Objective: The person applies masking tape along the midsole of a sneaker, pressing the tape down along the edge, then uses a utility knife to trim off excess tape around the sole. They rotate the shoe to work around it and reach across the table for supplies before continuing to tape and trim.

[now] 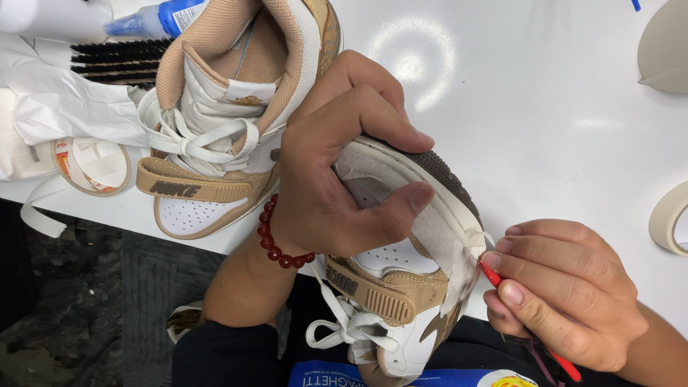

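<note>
A white and tan high-top sneaker [401, 287] is held on its side at the near edge of the white table [545, 107], partly over the lap, with the sole turned up and away from the camera. The left hand [337, 158] is closed around the forefoot of this sneaker: the fingers are curled over the brown outsole, and the thumb is pressed against the masking tape [444, 236] that covers the side of the upper. A red bead bracelet [276, 247] is worn on the left wrist. The right hand [566, 294] is closed in a pinch grip on a thin red-handled tool [494, 276], whose tip is set against the tape edge just below the white midsole. A second sneaker [229, 107] of the same colours is stood on the table just beyond the left hand, with its strap fastened and its laces loose. A dark-bristled brush [118, 57], a blue-capped bottle [154, 20] and a white cloth [57, 100] are placed at the far left, with one tape roll [89, 168] near the cloth. Another tape roll [670, 215] is seen at the right edge.
</note>
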